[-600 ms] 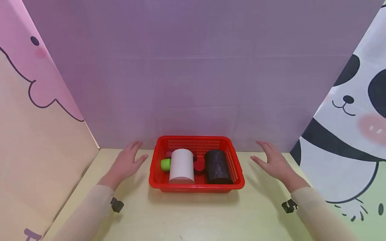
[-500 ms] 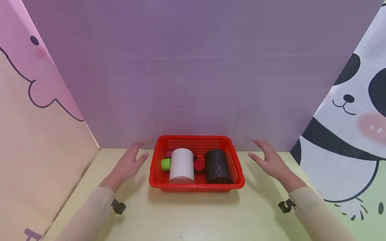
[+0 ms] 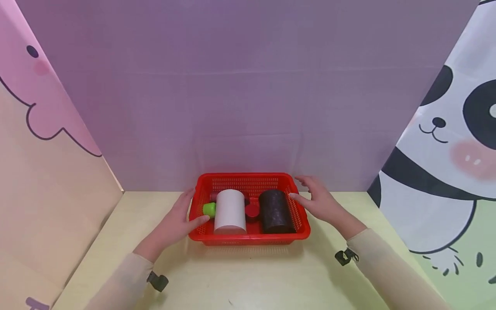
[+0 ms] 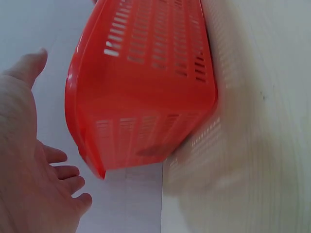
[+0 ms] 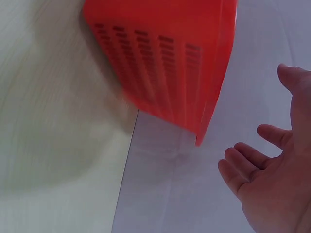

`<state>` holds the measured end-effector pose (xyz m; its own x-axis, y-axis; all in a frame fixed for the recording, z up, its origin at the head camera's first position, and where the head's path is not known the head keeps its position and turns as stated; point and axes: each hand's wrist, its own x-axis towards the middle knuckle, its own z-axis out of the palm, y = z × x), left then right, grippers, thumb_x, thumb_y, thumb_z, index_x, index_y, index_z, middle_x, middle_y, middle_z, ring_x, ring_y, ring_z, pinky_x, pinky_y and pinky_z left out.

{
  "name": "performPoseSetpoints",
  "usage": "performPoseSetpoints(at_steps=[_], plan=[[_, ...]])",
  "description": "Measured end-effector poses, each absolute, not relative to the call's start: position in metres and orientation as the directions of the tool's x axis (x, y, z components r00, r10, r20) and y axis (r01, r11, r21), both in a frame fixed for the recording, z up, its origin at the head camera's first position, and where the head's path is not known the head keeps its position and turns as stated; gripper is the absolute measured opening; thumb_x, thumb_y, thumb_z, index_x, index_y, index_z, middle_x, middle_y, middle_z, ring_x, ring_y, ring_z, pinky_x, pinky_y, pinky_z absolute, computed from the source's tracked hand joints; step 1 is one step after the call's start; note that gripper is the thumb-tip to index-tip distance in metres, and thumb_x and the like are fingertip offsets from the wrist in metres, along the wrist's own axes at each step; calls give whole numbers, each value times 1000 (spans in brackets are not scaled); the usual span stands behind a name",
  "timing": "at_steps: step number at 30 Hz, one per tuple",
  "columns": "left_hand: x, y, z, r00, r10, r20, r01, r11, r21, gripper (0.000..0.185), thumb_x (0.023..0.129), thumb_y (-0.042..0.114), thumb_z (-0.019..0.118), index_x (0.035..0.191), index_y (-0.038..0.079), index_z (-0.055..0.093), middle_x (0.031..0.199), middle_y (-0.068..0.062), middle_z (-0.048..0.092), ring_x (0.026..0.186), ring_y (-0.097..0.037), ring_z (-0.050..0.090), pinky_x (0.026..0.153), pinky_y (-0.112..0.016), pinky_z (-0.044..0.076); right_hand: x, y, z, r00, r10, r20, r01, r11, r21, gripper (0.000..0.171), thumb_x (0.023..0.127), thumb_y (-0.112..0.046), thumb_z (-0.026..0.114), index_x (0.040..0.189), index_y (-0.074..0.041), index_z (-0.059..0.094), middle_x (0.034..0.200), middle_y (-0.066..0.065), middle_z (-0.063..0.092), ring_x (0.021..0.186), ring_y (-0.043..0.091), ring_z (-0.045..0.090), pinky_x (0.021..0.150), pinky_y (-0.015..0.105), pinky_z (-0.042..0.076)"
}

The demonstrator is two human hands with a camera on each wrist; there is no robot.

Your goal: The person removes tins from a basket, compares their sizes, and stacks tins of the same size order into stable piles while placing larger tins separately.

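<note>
A red plastic basket (image 3: 249,239) with slotted walls holds a white cylinder (image 3: 230,212), a black cylinder (image 3: 276,211), a small green object (image 3: 209,209) and a red round piece (image 3: 252,212). Something dark red lies partly hidden behind the white cylinder. My left hand (image 3: 174,224) is at the basket's left end, its thumb above the rim. My right hand (image 3: 320,206) is at the right end, its thumb tip over that rim. In the wrist views, a gap separates the left hand (image 4: 36,174) and the right hand (image 5: 277,182) from the basket walls. Neither holds anything.
The basket stands on a pale wooden table (image 3: 248,280), close to a purple back wall (image 3: 248,94). Printed side panels with a pink figure (image 3: 50,94) and a panda (image 3: 438,172) border the table. A small black device sits at each wrist.
Both hands have moved inward from the sides to the ends of the basket, the right one farther. The head view has shifted slightly. The basket stands in the same place.
</note>
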<state>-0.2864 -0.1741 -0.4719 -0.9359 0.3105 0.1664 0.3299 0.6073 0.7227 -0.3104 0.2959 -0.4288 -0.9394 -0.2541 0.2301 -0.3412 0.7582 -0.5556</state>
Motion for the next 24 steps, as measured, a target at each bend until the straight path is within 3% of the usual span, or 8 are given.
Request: performPoseSetpoints(at_steps=[3, 6, 24], plan=[[-284, -169, -473, -933, 322, 160, 328, 580, 746, 120, 87, 50, 93, 178, 21, 19, 176, -9, 29, 156, -36, 39, 98, -54, 65, -312, 284, -426, -940, -268, 211, -341, 762, -551, 81, 100, -41, 81, 165, -9, 46, 161, 22, 49, 142, 45, 53, 105, 68, 58], [-283, -164, -474, -930, 332, 159, 333, 575, 747, 127, 84, 49, 96, 178, 23, 15, 177, -9, 28, 156, -35, 38, 97, -52, 65, -313, 273, -422, -935, -291, 201, -354, 774, -525, 83, 100, -46, 80, 165, -7, 45, 160, 24, 49, 141, 46, 54, 107, 68, 57], [-269, -146, -486, -943, 297, 153, 324, 700, 636, 139, 83, 68, 88, 178, 7, 7, 184, -16, 12, 168, -42, 16, 113, -63, 53, -325, 233, -413, -928, -366, 68, -359, 831, -425, 94, 96, -53, 82, 166, -6, 41, 158, 23, 47, 140, 44, 57, 111, 65, 55]])
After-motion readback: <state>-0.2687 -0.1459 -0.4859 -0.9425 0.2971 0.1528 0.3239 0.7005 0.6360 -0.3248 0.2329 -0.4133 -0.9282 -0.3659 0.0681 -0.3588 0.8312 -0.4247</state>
